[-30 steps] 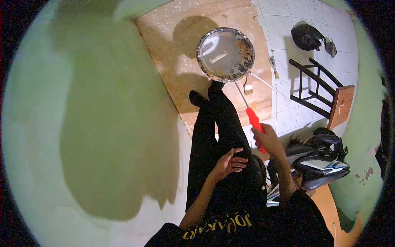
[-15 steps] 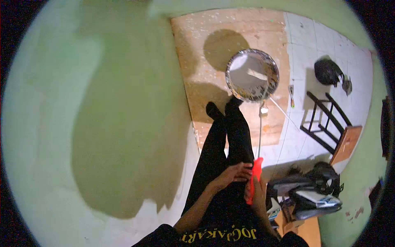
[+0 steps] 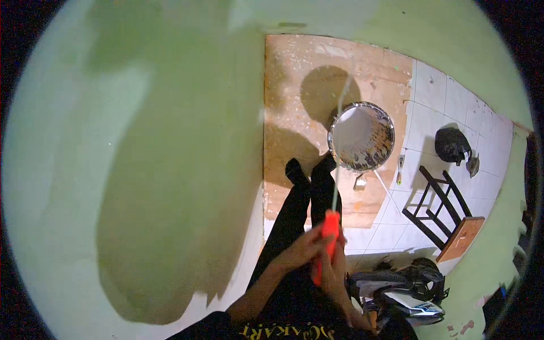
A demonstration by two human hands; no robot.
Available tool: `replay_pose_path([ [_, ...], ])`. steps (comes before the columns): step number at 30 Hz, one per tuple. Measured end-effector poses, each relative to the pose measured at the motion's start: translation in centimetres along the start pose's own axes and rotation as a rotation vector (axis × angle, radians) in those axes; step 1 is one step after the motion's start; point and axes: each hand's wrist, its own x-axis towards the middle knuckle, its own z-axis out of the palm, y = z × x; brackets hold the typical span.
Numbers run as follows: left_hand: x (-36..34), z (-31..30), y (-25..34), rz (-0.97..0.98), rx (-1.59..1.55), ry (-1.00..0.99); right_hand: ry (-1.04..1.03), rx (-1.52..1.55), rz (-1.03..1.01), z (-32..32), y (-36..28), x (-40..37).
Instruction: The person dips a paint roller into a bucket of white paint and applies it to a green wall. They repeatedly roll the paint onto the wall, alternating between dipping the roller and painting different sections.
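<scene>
My right hand [image 3: 335, 271] is wrapped round the red handle of a paint roller [image 3: 331, 224]. My left hand [image 3: 303, 250] is closed at the same handle from the other side, its fingers on the upper part of the grip. From the handle a thin metal rod runs away from me, crosses the left rim of a paint-stained bucket [image 3: 391, 136] in this view, and bends at its far end. The roller's head is too blurred to make out. Whitish paint coats the bucket's inner wall, with dark and orange specks lower down.
The bucket stands on a paint-spotted brown board [image 3: 283, 204], near my feet. A flat paintbrush [image 3: 360, 182] and a scraper [image 3: 400, 170] lie beside it. To the right are a black bag [image 3: 451, 144], a tipped stool [image 3: 462, 241] and a motorbike [image 3: 411, 300]. A green wall [image 3: 181, 215] rises on the left.
The roller's far end has come out of the bucket and now points past its left rim. Both hands and the handle have moved left. The view has shifted, so the bucket sits lower.
</scene>
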Motion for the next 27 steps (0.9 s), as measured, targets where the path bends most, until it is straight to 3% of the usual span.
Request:
replay_pose_path([
  [1,1.3,-1.3,0.5,0.06,-0.111,0.111,0.02,0.016,-0.121,1.6,-1.5,2.6],
  [3,4.8,-4.5,4.0,0.121,-0.23,0.262,-0.053,0.078,-0.087,4.5,-1.2,9.0],
  [5,8.4,-9.1,7.6,0.214,0.031,0.406,0.171,0.158,-0.416,9.0,0.1,16.7],
  [7,12.0,-12.8,10.1,0.198,-0.084,0.515,-0.005,0.133,-0.264,10.9,1.0,25.0],
  [9,16.7,-18.3,10.6,0.258,-0.068,0.444,-0.136,0.07,-0.074,12.2,0.6,31.3],
  [11,21.3,-23.4,11.0,0.172,-0.072,0.457,-0.196,0.316,-0.096,13.7,-2.9,34.3],
  [14,25.9,-25.9,14.0,0.24,-0.189,0.505,-0.114,0.404,-0.242,15.8,-5.5,39.4],
  [16,29.6,-29.8,15.4,0.245,-0.172,0.449,-0.166,0.345,-0.194,15.9,-7.7,42.6],
  [18,31.0,-31.5,16.3,0.244,-0.151,0.396,-0.217,0.291,-0.14,16.4,-8.7,45.0],
  [20,30.9,-31.2,17.7,0.297,-0.188,0.414,-0.239,0.289,-0.29,17.3,-8.7,46.3],
  [21,30.1,-30.7,18.0,0.286,-0.179,0.371,-0.2,0.138,-0.75,17.1,-8.2,45.9],
  [22,29.1,-29.8,17.6,0.279,-0.181,0.376,-0.202,0.14,-0.741,16.9,-7.4,45.2],
  [24,25.7,-25.8,16.8,0.392,-0.121,0.496,-0.129,0.129,-0.328,15.5,-8.6,40.6],
  [27,25.4,-25.0,15.6,0.366,-0.197,0.503,-0.07,0.122,-0.325,15.1,-6.9,37.6],
])
